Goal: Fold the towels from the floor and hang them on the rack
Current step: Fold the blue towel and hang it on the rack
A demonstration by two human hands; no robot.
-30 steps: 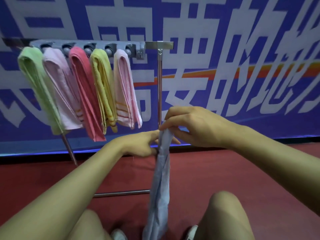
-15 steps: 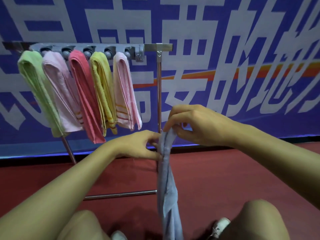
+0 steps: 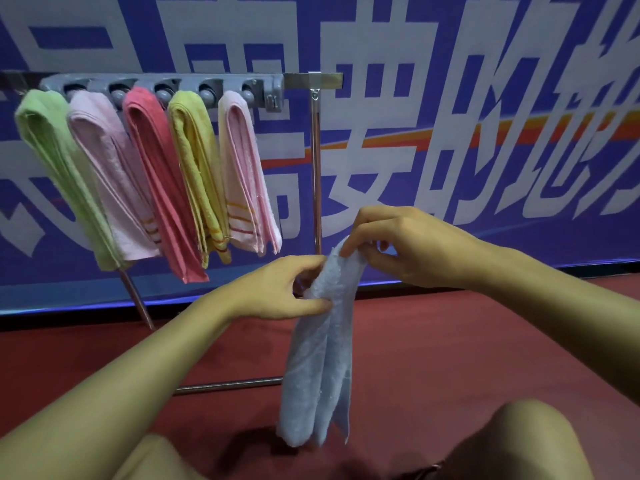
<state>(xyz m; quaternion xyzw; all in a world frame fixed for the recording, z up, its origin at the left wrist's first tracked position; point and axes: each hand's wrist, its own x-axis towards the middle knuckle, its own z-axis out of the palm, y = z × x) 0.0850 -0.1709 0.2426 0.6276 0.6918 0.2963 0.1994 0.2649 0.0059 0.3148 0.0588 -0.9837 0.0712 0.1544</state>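
The blue towel (image 3: 320, 344) hangs in mid-air in front of the person, just right of the rack's upright post, folded lengthwise into a narrow strip whose lower end dangles clear of the red floor (image 3: 450, 341). A second ago it hung longer, its bottom running out of view between the knees; now the whole strip shows and looks doubled, so the folding seems close to done and hanging is likely next. The right hand (image 3: 405, 247) pinches the top fold between thumb and fingertips, while the left hand (image 3: 277, 289) grips the strip just below, thumb pressing into the cloth. Both hands have risen a little toward the rack (image 3: 277, 88) since then. Five folded towels already hang there side by side: green (image 3: 52, 168), pale pink (image 3: 110, 174), red (image 3: 159, 181), yellow (image 3: 197, 174) and pink (image 3: 246, 171). All the grey holder's slots seem taken, so only the bare bar end to its right looks free. Behind stands a blue banner (image 3: 485, 98) with large white Chinese characters and an orange stripe; the characters are cropped, and I cannot read them with confidence.
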